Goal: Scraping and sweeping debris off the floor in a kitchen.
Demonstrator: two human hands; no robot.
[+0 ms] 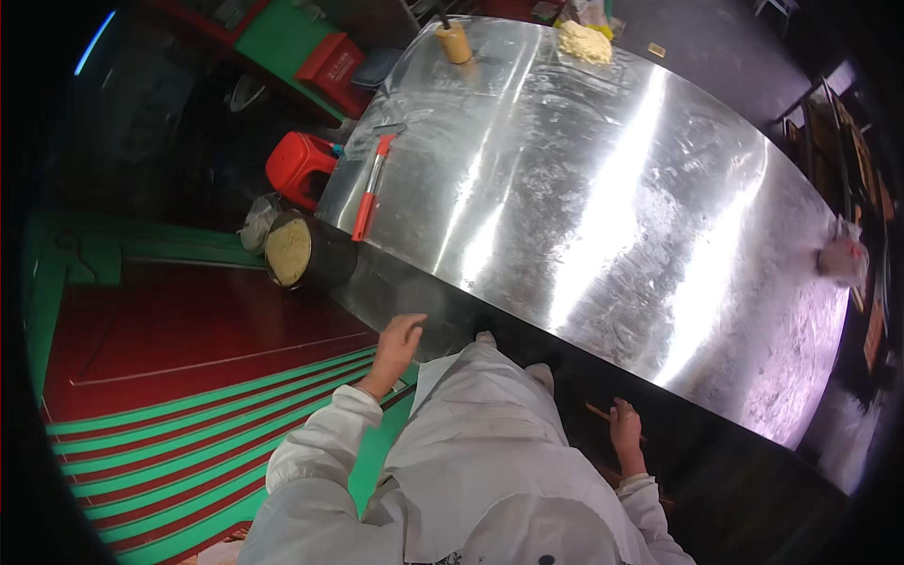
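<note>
My left hand (397, 349) hangs in the air beside the white apron (480, 417), its fingers loosely curled and nothing in it. My right hand (625, 429) is low at my right side, closed around a thin wooden stick (597, 410); the rest of the stick is mostly hidden by the hand. Before me stretches a stainless steel table (537, 176), smeared with pale residue. Near its left edge lies a scraper (371, 189) with a red and silver handle. At the far side are a wooden roller (453, 44) with a dark handle and a pale dough-like mass (585, 42).
A dark bucket (318, 251) holding a pale yellow mass stands left of the table, near a red plastic stool (300, 168). Green-and-red slatted furniture (233, 438) flanks my left. A plastic container (842, 261) sits at the table's right edge, beside a rack (840, 141).
</note>
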